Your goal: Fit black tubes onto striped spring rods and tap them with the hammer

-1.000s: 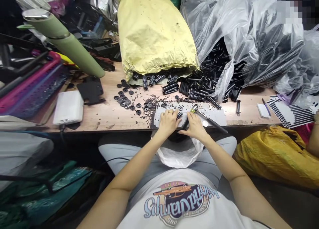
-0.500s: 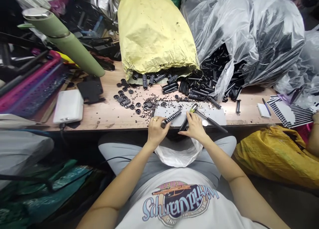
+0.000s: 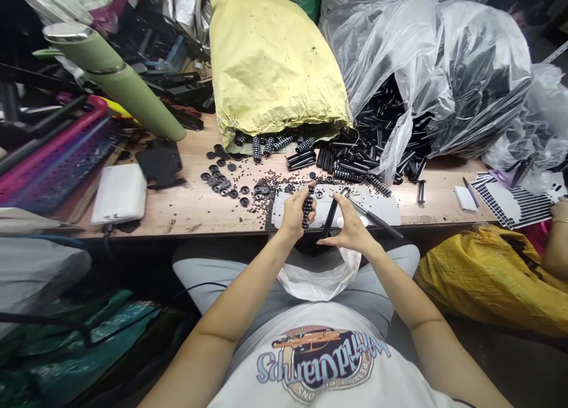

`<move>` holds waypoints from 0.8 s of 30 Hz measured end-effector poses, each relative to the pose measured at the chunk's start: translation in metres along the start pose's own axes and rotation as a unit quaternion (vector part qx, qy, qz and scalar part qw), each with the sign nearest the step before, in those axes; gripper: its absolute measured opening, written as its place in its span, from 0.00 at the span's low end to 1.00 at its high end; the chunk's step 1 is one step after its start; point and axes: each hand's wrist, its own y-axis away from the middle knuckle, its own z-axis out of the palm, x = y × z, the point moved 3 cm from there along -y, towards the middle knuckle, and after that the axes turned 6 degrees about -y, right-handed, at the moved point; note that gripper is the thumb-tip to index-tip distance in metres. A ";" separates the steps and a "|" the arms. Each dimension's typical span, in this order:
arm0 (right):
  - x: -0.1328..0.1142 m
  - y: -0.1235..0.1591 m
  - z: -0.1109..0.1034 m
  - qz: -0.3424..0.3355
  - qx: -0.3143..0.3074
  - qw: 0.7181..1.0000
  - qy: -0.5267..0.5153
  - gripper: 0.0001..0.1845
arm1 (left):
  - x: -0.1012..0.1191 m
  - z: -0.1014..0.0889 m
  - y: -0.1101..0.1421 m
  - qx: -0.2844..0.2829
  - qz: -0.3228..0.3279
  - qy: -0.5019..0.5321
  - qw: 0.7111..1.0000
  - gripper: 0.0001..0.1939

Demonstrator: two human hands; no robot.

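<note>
My left hand (image 3: 294, 211) is closed around a black ribbed cylinder (image 3: 307, 208) patterned with small white marks, standing nearly upright in the fist. Its lower end is by my palm. To the right, my right hand (image 3: 348, 227) has thumb and forefinger spread wide. Between them slants a long black handle (image 3: 329, 217); the forefinger tip is at its upper end and the thumb near its lower end. A second black-handled metal tool part (image 3: 377, 214) lies to the right, its metal end meeting the first near the top. Whether they are joined I cannot tell.
A white plate (image 3: 284, 204) lies at the table edge among scattered tiny black beads. Black discs (image 3: 215, 180) are to the left. A yellow sack (image 3: 279, 58) and a clear plastic bag (image 3: 479, 70) of black tubes stand behind. An open white bag (image 3: 317, 280) sits on my lap.
My left hand has moved right and lifted, turning the ribbed cylinder from lying slanted to nearly upright. My right hand has shifted only slightly, its fingers a little straighter.
</note>
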 end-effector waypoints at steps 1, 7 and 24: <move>-0.005 -0.003 -0.003 -0.022 -0.003 1.000 -0.007 0.66 | 0.000 0.001 0.001 0.000 -0.010 0.001 1.000 0.28; -0.022 -0.021 -0.005 -0.102 -0.020 0.994 -0.030 0.61 | -0.003 0.012 0.005 0.051 -0.013 -0.003 0.999 0.18; 0.016 -0.021 0.028 0.016 0.061 0.998 0.028 0.52 | -0.025 0.009 0.000 0.010 0.186 -0.419 0.889 0.23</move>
